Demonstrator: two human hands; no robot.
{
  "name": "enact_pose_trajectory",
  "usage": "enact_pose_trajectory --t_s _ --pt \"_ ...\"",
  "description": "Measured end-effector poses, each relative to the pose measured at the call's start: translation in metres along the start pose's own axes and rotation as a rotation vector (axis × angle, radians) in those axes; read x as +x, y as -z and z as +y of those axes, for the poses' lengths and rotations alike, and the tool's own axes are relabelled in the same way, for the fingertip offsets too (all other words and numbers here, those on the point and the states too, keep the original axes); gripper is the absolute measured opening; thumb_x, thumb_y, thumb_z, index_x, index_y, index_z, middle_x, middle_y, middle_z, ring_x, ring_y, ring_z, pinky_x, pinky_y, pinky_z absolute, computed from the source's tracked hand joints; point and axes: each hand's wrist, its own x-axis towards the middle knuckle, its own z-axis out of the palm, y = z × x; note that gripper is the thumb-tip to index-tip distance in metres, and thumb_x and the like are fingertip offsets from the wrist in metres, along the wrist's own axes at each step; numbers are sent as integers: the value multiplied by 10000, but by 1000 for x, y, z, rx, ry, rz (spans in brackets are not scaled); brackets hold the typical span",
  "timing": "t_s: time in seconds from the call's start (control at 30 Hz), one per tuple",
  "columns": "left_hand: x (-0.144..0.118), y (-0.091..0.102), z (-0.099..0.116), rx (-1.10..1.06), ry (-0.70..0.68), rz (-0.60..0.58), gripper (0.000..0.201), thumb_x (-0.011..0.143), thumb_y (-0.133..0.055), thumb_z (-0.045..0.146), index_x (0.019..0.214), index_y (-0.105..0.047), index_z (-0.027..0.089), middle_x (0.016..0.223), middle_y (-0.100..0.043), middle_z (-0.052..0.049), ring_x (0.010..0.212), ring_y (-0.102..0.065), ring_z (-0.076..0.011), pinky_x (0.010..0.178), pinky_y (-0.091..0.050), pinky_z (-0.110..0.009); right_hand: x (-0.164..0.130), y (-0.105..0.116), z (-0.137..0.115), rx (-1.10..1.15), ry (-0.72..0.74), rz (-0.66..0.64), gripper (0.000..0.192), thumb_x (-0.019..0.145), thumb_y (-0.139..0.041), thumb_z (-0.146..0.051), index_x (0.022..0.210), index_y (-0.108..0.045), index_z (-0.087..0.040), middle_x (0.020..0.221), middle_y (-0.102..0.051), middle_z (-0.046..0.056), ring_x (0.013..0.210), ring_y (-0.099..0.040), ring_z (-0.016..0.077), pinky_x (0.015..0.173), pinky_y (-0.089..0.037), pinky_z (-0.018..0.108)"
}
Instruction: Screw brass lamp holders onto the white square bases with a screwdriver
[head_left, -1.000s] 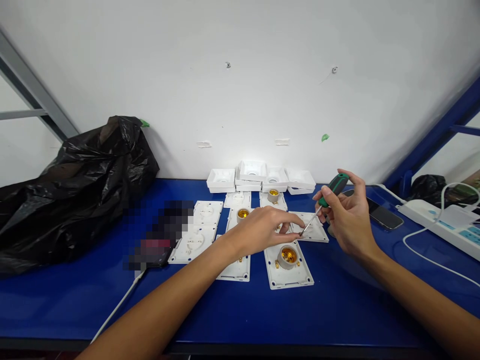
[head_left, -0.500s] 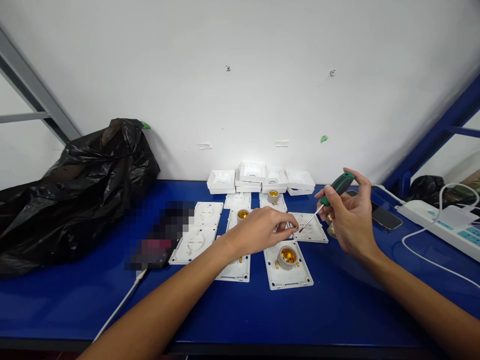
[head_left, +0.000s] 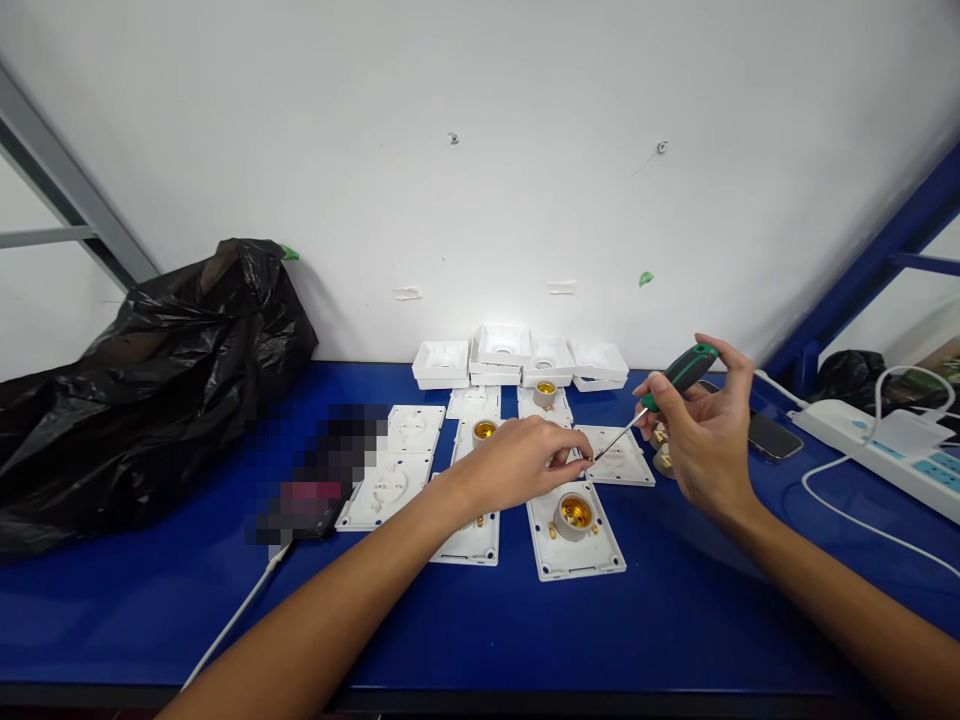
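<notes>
My right hand is closed around the green and black handle of a screwdriver, whose thin shaft slants down to the left. Its tip meets the fingertips of my left hand. Those fingers are pinched together over the white plates, and what they hold is too small to make out. Under the tip's right side lies a bare white base plate. Nearer to me rests a base plate with a brass-lined lamp socket. Another socket shows behind my left wrist, and one more stands farther back.
Stacked white square covers stand along the wall. More plates lie at left, by a blurred dark device with a cable. A black plastic bag fills the left side. At right are a phone and a power strip.
The screwdriver's tip has moved slightly left, up to my left fingertips. My right hand has shifted very little, and the plates and sockets stay where they were.
</notes>
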Motion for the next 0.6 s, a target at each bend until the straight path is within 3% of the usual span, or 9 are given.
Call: enact_pose_trajectory --t_s 0.27,0.6 --pt "0 -1 0 9 -11 -4 206 1003 -567 350 1035 -724 221 759 -706 10 609 -555 -98 610 -372 -260 -1 -2 -4 21 27 -27 604 828 -792 -340 1295 -409 -353 775 -683 -33 482 -597 145 438 -511 308" --pt "0 -1 0 17 -11 13 206 1004 -577 364 1002 -724 221 710 -671 28 591 -546 -93 598 -366 -255 -1 -2 -2 54 88 -25 612 799 -824 -294 1267 -433 -346 768 -689 -49 452 -608 143 410 -534 299"
